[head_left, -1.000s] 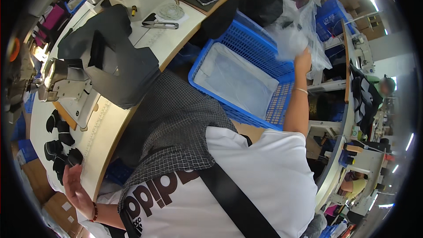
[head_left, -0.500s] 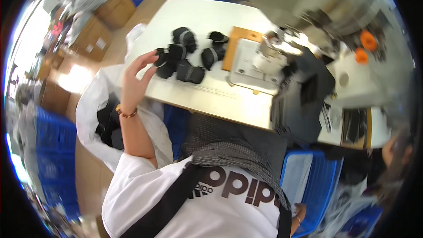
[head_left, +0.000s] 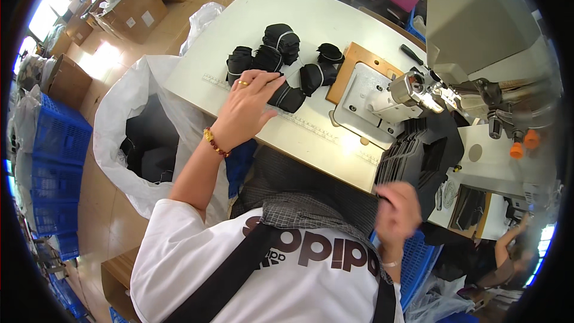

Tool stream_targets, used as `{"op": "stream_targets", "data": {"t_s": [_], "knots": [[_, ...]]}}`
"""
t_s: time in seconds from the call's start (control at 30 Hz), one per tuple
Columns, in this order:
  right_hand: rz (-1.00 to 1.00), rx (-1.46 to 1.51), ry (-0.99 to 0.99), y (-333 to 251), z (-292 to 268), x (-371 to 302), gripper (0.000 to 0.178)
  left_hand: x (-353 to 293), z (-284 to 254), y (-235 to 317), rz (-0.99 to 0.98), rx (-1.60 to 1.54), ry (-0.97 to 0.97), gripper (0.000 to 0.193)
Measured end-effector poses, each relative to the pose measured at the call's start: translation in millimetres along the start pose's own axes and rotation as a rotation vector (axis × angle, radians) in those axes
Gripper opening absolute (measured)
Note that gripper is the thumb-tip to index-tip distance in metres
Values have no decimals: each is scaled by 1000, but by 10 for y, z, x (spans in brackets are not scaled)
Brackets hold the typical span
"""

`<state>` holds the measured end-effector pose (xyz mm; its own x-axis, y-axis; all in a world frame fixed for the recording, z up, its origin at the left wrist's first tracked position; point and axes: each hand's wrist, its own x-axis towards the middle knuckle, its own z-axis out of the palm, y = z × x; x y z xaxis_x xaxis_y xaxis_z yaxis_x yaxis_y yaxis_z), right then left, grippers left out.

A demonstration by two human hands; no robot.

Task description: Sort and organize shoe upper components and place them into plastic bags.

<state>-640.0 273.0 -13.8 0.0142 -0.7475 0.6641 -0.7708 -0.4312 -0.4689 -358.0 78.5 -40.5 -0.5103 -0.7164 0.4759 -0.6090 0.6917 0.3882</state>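
Observation:
On the white sewing table [head_left: 233, 24] lie several rolled bundles of black fabric [head_left: 288, 99], each bound with a thin pale band. My left hand [head_left: 246, 106] is over the nearest bundles, fingers stretched out and thumb apart. It partly covers them, and whether it touches them I cannot tell. My right hand [head_left: 399, 212] is raised just beyond the table's near edge, below a stack of dark grey fabric pieces [head_left: 402, 158]. Its fingers look curled but are smeared by motion, so I cannot make out anything in them.
Right of the bundles stands a sewing machine [head_left: 382, 104] with a wooden plate [head_left: 359, 60] beside it. A white sack [head_left: 110, 137] with dark fabric sits left of the table. A blue crate [head_left: 418, 263] is by my right side. Another person's arm [head_left: 508, 242] shows at far right.
My left hand has moved right, from the bundles' left side to over the nearest ones. My right hand has risen from the blue crate toward the table edge. The view has shifted.

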Motion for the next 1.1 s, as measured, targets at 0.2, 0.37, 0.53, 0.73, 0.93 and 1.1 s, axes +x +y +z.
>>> {"op": "stream_targets", "data": {"t_s": [0.2,0.37,0.53,0.73,0.93,1.1], "knots": [[203,380,-278,170,1096,280,29,71,245,-58,16,152,-195,69],[342,403,-292,349,1553,367,60,30,188,63,66,25,-154,67],[406,437,-266,396,1741,540,69,222,-29,-216,-36,58,263,63],[381,409,-314,316,1880,634,67,438,145,-583,-117,142,137,60],[183,123,-77,321,1825,856,41,446,205,-758,-123,152,206,48],[47,-275,-208,518,2033,1441,10,413,258,-850,-175,188,345,48]]}}
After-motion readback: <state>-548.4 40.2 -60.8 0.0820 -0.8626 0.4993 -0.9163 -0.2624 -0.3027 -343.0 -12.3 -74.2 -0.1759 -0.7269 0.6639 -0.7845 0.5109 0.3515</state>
